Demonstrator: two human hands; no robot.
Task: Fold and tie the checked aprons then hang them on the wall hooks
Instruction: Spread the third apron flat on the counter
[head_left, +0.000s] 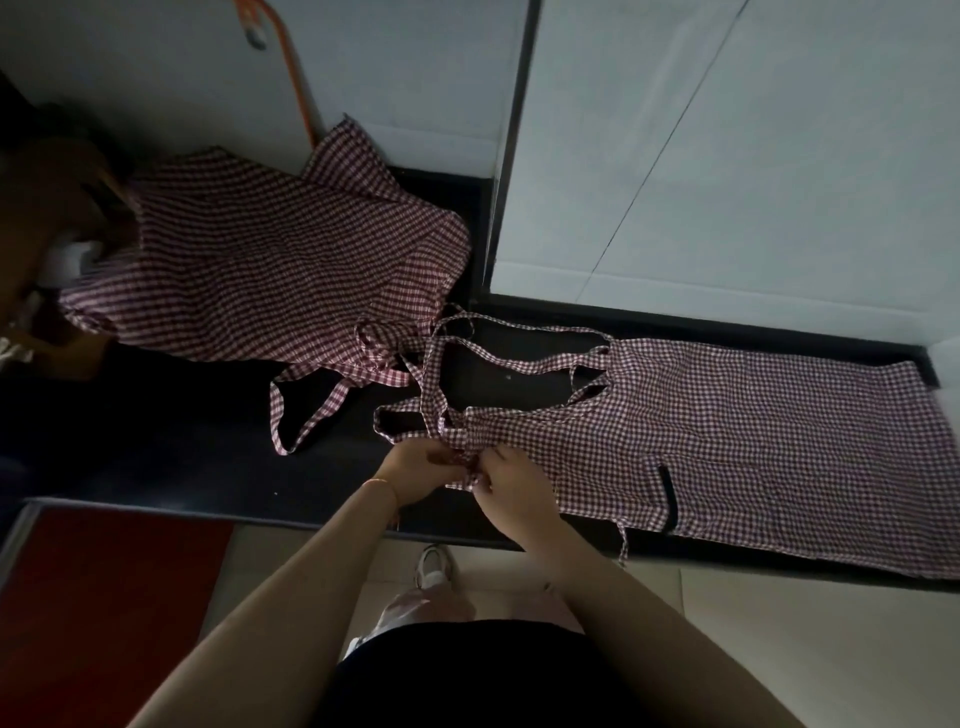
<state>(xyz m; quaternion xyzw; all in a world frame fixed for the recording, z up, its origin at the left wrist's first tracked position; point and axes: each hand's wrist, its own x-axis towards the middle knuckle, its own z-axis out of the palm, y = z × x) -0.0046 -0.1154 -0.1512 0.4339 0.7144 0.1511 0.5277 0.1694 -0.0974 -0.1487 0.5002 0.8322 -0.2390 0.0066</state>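
Both hands, left hand (423, 470) and right hand (511, 486), pinch a strap (467, 462) of the flat apron (753, 447) on the dark bench (208, 426). A second apron (270, 265) lies rumpled to the flat apron's left.

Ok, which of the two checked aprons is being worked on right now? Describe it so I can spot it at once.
Start at the dark counter that runs below the white wall. Two checked aprons lie on it; take the right apron, spread flat and long towards the right edge. Unlike the rumpled left apron, it has both hands at its near-left corner, the left hand and right hand pinching its strap.
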